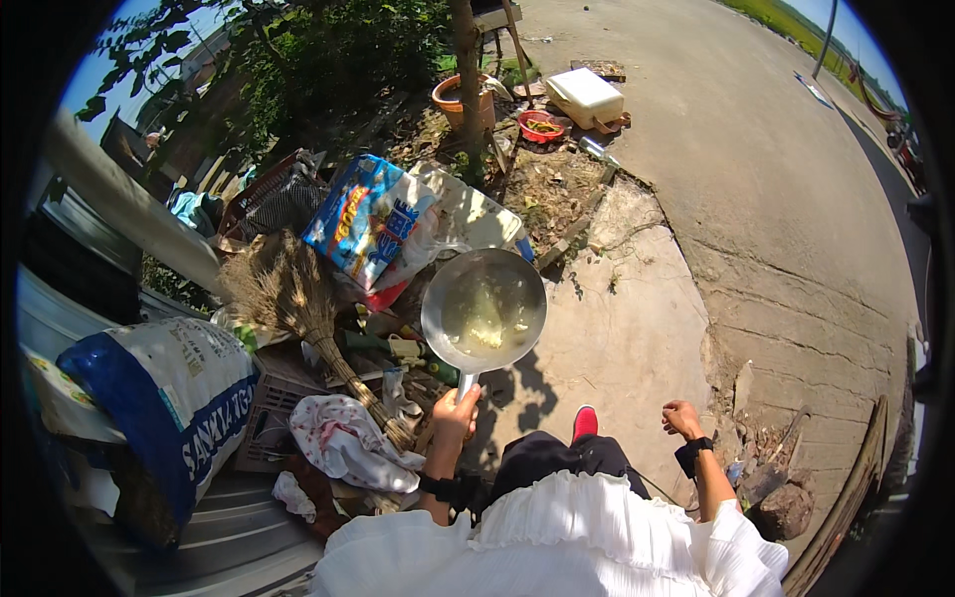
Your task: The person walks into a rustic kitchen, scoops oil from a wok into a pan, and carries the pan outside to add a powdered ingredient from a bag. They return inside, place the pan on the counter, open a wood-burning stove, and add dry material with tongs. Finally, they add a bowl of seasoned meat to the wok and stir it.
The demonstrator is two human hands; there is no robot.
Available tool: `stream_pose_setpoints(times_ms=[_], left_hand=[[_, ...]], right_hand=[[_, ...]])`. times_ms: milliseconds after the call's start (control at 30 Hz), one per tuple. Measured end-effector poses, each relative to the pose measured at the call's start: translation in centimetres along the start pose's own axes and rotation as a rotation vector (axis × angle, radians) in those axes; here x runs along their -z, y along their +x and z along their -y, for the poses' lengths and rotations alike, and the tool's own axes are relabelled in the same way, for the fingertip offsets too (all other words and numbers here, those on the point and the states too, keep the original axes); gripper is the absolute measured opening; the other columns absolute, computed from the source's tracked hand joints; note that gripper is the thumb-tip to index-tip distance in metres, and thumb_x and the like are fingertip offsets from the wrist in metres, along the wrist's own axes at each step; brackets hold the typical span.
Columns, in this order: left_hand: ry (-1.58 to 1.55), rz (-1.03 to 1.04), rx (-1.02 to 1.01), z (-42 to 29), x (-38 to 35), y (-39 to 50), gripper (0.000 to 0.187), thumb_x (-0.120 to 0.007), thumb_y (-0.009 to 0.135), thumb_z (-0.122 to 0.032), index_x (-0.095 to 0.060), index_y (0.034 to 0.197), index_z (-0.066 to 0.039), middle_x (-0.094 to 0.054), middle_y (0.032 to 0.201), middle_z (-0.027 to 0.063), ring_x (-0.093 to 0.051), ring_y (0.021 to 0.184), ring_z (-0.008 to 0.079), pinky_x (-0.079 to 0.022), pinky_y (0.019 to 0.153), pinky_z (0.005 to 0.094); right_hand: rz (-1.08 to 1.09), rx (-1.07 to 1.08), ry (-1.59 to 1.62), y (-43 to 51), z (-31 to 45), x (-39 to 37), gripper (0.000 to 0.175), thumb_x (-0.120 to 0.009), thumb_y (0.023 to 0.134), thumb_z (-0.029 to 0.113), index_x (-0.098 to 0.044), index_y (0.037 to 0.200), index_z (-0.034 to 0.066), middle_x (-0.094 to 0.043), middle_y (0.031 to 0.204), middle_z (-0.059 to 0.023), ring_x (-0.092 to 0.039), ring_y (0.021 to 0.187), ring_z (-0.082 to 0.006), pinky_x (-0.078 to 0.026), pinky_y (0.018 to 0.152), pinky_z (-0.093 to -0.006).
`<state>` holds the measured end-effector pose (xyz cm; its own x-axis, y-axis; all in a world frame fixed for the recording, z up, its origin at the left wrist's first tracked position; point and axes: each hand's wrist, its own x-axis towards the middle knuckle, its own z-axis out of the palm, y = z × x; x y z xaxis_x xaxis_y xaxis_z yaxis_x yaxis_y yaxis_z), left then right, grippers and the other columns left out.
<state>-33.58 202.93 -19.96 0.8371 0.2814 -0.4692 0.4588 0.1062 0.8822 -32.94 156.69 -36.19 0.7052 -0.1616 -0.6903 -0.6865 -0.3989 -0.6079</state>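
My left hand [455,415] is closed around the handle of a round metal pan [444,351], held out in front of me at waist height. Cloudy liquid [462,306] with pale yellowish bits [489,330] lies in the bottom of the pan. Out to my right side, my right hand [680,419] hangs with loosely curled fingers and nothing visible in it. One red shoe [586,422] shows on the concrete below my dark trousers.
On my left are a straw broom [321,336], a stuffed woven sack [186,395], a crumpled white cloth [343,440] and a blue plastic package [365,216]. Ahead stand an orange pot [448,112], a red basket [539,127] and a white box [586,97]. Rocks [783,511] lie right.
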Motion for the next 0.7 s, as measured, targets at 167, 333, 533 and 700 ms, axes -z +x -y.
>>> stream_pose_setpoints(times_ms=[167, 333, 533, 700], left_hand=[[-0.050, -0.182, 0.024, -1.9, -1.9, 4.6, 0.028, -0.066, 0.086, -0.029, -0.053, 0.074, -0.007, -0.049, 0.055, -0.0022, -0.042, 0.041, 0.0050, -0.034, 0.039, 0.0207], [-0.114, -0.320, 0.093, -4.4, -1.3, 8.9, 0.027, -0.066, 0.086, -0.027, -0.053, 0.073, -0.007, -0.049, 0.055, -0.0018, -0.042, 0.041, 0.0052, -0.034, 0.038, 0.0207], [-0.151, -0.471, 0.077, -9.2, -0.3, 12.7, 0.022, -0.065, 0.088, -0.023, -0.060, 0.085, -0.002, -0.049, 0.056, -0.0017, -0.043, 0.042, 0.0056, -0.035, 0.039, 0.0214], [-0.121, -0.624, 0.134, -13.3, -0.8, 15.4, 0.028, -0.065, 0.087, -0.030, -0.058, 0.083, -0.003, -0.048, 0.053, -0.0008, -0.042, 0.041, 0.0070, -0.033, 0.040, 0.0236]], right_hand=[[0.112, 0.338, -0.250, 13.9, 19.1, -3.6, 0.030, -0.055, 0.078, 0.021, -0.067, 0.094, -0.0018, -0.065, 0.069, -0.0103, -0.064, 0.060, -0.0179, -0.051, 0.059, -0.0306], [0.286, 0.494, -0.149, 23.4, 37.7, -13.4, 0.029, -0.060, 0.082, 0.025, -0.067, 0.091, -0.0016, -0.065, 0.067, -0.0065, -0.062, 0.059, -0.0149, -0.049, 0.056, -0.0288], [0.303, 0.828, -0.315, 28.6, 53.7, -24.5, 0.055, -0.064, 0.076, 0.048, -0.067, 0.086, -0.0056, -0.065, 0.075, -0.0189, -0.062, 0.072, -0.0284, -0.047, 0.068, -0.0371], [0.305, 0.731, -0.313, 33.7, 61.3, -36.5, 0.088, -0.066, 0.069, 0.066, -0.057, 0.109, -0.0120, -0.062, 0.105, -0.0275, -0.060, 0.102, -0.0356, -0.047, 0.088, -0.0385]])
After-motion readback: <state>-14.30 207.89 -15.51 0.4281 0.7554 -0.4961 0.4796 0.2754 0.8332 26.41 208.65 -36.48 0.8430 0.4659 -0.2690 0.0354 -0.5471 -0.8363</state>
